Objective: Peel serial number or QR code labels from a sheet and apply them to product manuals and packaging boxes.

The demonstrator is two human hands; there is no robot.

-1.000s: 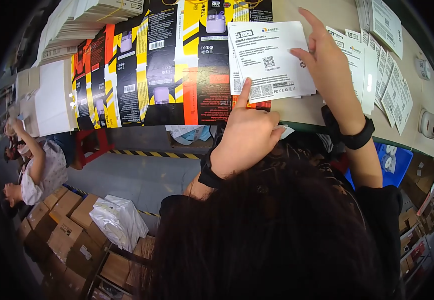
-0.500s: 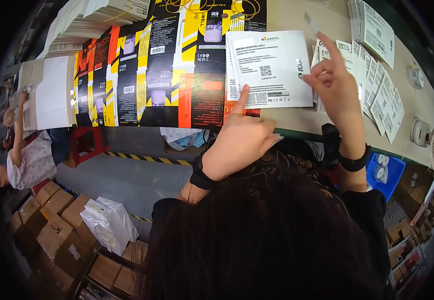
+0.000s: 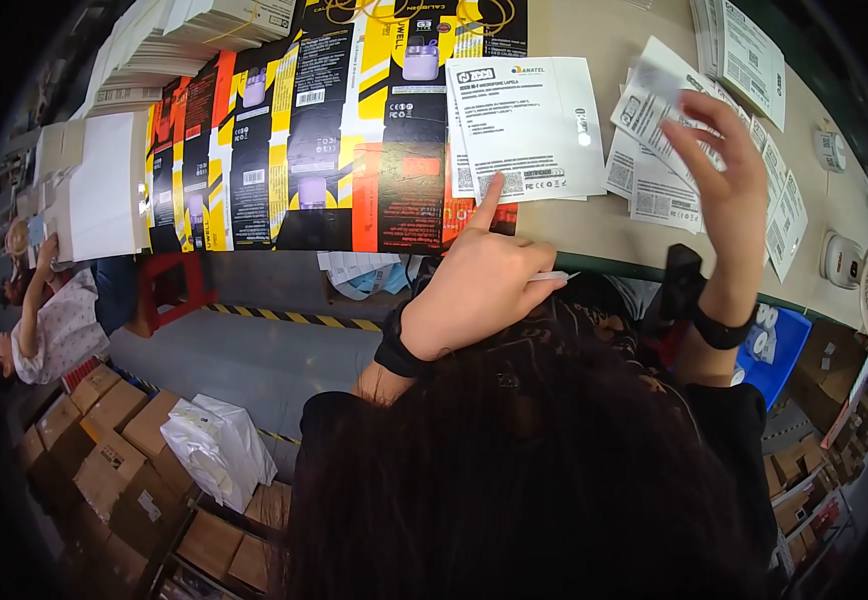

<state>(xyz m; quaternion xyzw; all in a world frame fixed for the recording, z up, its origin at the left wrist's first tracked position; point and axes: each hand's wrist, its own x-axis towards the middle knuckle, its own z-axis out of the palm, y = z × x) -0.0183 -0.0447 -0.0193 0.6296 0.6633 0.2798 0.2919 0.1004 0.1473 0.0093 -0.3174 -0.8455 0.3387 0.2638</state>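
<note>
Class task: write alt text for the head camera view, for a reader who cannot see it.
The person's left hand presses an index finger on a white printed sheet on a beige table, while the right hand lifts a small white leaflet above a fanned row of leaflets. Flattened black, yellow and orange cartons lie overlapping to the left.

L hand (image 3: 479, 290) pins white sheet (image 3: 529, 125); R hand (image 3: 719, 175) lifts leaflet (image 3: 654, 100).
</note>
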